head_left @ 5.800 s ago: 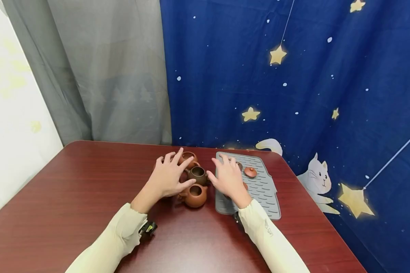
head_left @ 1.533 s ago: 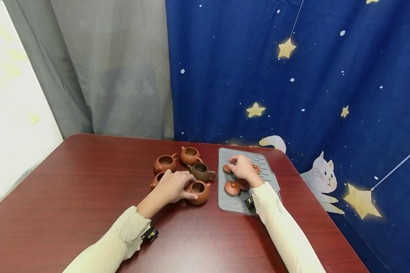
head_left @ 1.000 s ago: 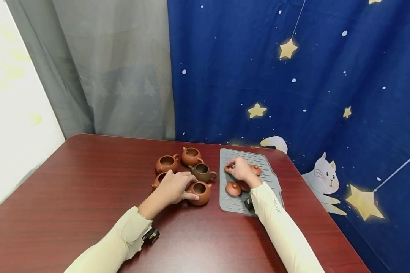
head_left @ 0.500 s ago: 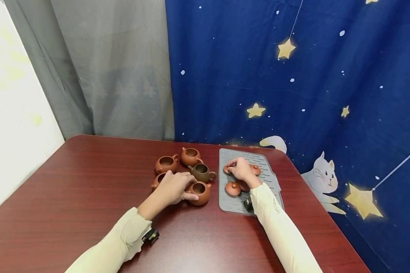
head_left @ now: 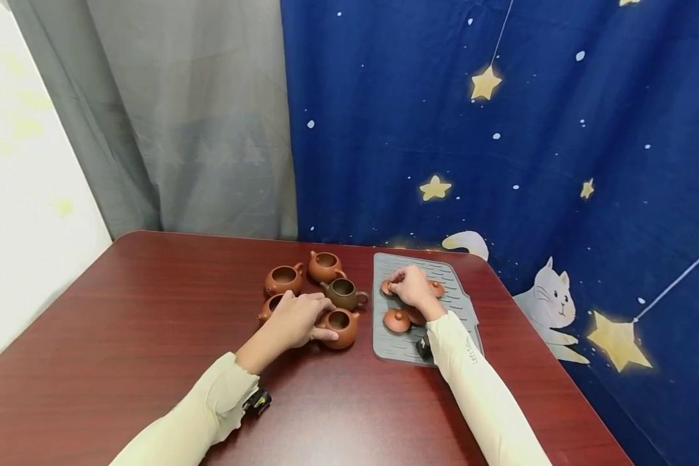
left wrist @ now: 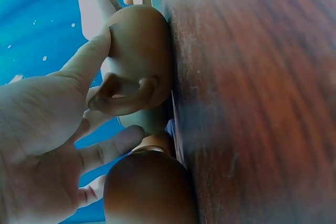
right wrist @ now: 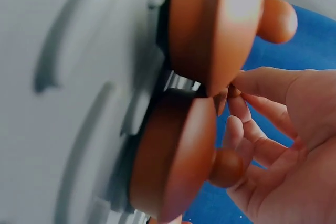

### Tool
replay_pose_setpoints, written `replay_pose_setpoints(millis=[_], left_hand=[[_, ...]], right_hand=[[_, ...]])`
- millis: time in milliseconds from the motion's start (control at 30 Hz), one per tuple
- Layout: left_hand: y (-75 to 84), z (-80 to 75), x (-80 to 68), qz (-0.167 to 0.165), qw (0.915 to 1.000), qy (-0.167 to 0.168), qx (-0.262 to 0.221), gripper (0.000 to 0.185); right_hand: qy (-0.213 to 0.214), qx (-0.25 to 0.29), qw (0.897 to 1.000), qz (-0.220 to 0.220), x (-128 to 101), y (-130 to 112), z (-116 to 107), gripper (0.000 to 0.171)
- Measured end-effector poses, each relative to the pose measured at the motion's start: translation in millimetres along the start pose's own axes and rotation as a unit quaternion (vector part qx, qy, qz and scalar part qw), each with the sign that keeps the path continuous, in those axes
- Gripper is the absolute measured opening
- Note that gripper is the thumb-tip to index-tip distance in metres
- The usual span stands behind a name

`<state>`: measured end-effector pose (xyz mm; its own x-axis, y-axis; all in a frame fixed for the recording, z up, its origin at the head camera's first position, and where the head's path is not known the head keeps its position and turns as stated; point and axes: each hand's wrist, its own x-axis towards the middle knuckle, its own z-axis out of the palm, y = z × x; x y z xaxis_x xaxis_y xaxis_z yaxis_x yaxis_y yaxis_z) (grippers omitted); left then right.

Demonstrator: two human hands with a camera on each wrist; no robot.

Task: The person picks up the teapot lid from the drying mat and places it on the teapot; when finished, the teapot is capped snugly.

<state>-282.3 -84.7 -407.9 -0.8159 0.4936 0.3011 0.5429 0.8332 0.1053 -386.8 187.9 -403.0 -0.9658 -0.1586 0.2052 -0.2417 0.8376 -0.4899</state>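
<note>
Lower centre of frame: left hand (head_left: 296,318) pinches near teapot (head_left: 340,335) between thumb and fingers, probably steadying it. Right of centre: right hand (head_left: 413,288) pinches 1 lid (head_left: 386,288) by its knob, likely handiest purchase, over grey mat (head_left: 393,351).

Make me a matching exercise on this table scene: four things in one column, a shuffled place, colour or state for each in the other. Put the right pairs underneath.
Column one
1. Left hand
2. Dark pot
3. Mat
4. Right hand

Column two
A. Pinches a lid by its knob
B. Grey, with lids lying on it
C. Holds a brown pot
D. Uncovered, standing among brown pots

Right pairs
1-C
2-D
3-B
4-A
</note>
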Motion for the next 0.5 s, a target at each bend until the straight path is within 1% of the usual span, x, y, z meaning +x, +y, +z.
replay_pose_setpoints(millis=[133,300,500], left_hand=[[-1.5,0.3,-0.6,-0.006,0.9999,0.001,0.009,0.056],[-0.9,0.7,-0.5,0.002,1.0000,0.001,-0.001,0.056],[0.0,1.1,0.4,0.005,0.9999,0.008,-0.003,0.054]], right_hand=[[0.003,0.001,1.000,-0.003,-1,-2,-2,0.006],[0.009,0.009,1.000,-0.001,-7,-5,-4,0.004],[0.030,0.033,0.999,-0.014,-18,-17,-6,0.005]])
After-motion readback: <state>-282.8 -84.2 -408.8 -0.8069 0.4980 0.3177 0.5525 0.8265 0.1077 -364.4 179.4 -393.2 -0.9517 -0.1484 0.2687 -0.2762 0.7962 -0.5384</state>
